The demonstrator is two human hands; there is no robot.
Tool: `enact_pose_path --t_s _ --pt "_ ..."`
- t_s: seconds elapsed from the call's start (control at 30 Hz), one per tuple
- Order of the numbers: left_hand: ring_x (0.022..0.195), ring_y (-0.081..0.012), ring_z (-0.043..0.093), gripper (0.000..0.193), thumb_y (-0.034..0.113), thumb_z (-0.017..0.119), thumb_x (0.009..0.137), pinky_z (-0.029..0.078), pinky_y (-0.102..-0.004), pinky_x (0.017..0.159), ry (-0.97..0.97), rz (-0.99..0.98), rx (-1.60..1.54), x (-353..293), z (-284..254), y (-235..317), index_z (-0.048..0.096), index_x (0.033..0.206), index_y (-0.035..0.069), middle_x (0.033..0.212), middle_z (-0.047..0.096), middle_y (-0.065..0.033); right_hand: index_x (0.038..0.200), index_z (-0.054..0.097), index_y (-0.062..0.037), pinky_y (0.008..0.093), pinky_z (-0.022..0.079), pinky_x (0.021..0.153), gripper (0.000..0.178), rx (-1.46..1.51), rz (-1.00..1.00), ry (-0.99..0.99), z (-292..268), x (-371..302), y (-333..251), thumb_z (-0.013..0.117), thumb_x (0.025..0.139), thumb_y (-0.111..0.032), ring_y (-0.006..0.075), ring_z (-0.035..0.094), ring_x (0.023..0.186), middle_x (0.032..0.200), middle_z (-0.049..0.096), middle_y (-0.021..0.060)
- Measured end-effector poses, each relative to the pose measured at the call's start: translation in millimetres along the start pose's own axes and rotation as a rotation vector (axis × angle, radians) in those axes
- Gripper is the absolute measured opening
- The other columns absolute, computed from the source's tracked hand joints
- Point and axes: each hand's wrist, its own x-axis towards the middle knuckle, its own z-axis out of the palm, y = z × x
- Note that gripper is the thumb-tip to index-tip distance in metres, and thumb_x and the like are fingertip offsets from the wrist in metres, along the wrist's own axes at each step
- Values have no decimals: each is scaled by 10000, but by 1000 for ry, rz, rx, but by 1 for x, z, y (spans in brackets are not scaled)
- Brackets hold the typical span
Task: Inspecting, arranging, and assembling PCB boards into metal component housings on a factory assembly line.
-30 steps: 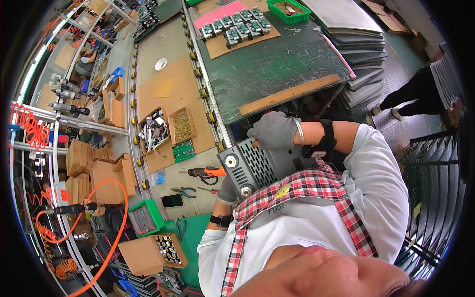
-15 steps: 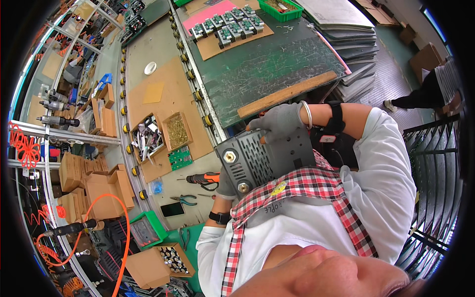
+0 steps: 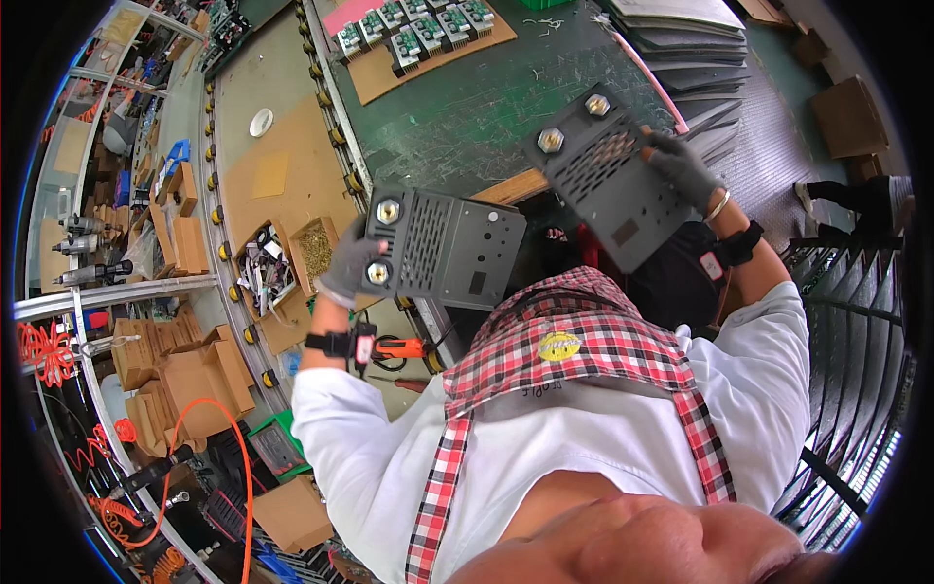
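Observation:
I hold one black slotted metal panel in each hand. My left hand (image 3: 348, 265) is closed round the left end of the first metal panel (image 3: 449, 248), beside its two brass-coloured terminals. That panel lies level over the edge of the bench, in front of my apron. My right hand (image 3: 686, 173) grips the second metal panel (image 3: 623, 185) by its right edge. The second panel is tilted, its two-terminal end pointing away over the green bench mat. A gap separates the panels. Grey gloves cover both hands, with some fingertips bare.
Circuit boards with heatsinks (image 3: 418, 29) stand on cardboard on the green-topped bench (image 3: 438, 127). Left of it, a roller conveyor line carries a box of screws (image 3: 313, 251) and a box of small parts (image 3: 265, 273). An orange-handled power screwdriver (image 3: 399, 346) lies near my left wrist. Stacked sheets (image 3: 681, 58) stand at right.
The panels, together before my apron half a second ago, are now apart. My right hand has carried one outward to the far right; my left hand has moved the other leftward and away.

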Motion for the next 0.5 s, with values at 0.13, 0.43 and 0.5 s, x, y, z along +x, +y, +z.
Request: enact_pose_path --t_s 0.13,0.43,0.5 --pt "899 -185 527 612 124 608 575 427 -268 803 -237 -53 340 93 25 49 432 1131 -62 1010 542 -124 1210 431 2 245 437 727 437 102 19 32 -38 70 33 510 817 -173 113 538 829 960 569 72" --pt "958 -218 518 673 95 614 557 407 -298 811 -390 -427 787 280 65 56 439 1200 4 1071 546 -133 1207 448 -17 263 428 768 441 120 129 21 -5 189 85 526 810 -193 141 547 880 1002 575 84" --pt "958 -222 526 649 100 623 561 410 -302 815 -393 -375 877 307 65 46 463 1185 22 1061 558 -127 1214 449 -44 262 424 773 440 198 249 0 2 197 89 526 812 -205 154 550 900 1022 577 87"
